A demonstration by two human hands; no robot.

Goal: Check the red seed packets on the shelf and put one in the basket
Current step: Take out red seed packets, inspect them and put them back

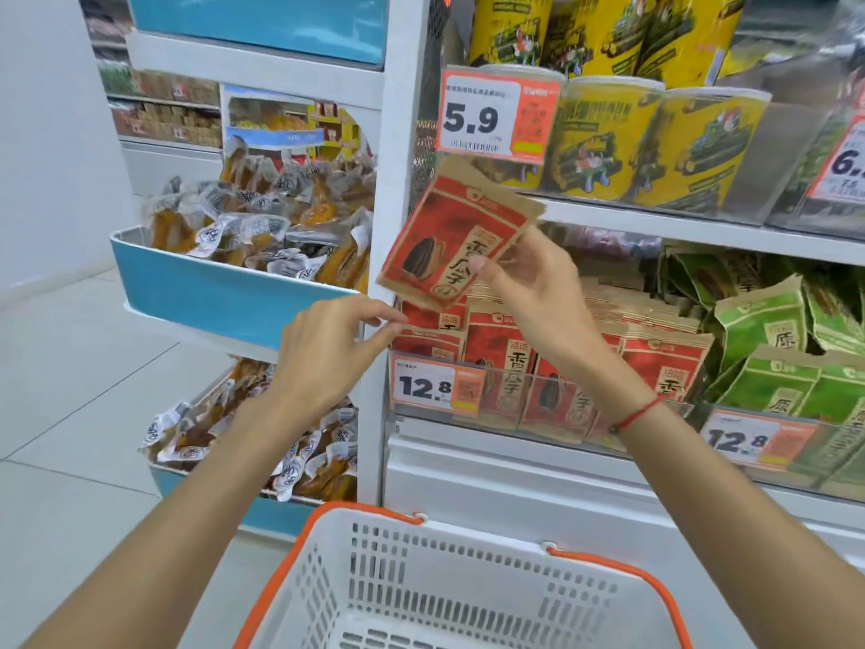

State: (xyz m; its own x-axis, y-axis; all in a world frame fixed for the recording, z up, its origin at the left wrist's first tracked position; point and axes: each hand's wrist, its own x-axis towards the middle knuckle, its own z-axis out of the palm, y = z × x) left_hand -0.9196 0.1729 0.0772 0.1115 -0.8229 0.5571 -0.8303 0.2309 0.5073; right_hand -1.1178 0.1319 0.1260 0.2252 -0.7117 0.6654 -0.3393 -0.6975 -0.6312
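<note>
Shop aisle, pale tiled floor (70,391) at 9 o'clock. White shelf (515,466) ahead, stocked with red seed packets (496,353) in rows behind a clear rail, green packets (767,330) beside them at 3 o'clock, yellow snack bags (655,147) one tier up at 1 o'clock. Price tags reading 12.8 (435,386) and 5.9 (491,114). Blue-fronted bins (210,292) of wrapped snacks at 10 o'clock. Held above the rows, tilted: one red seed packet (449,241), pinched at its lower right edge in the right hand (538,283) grip. Left hand (327,348) grip loose, clamped on nothing, fingertips near the front packets; contact unclear. White basket (468,592) with orange handles at 6 o'clock.
</note>
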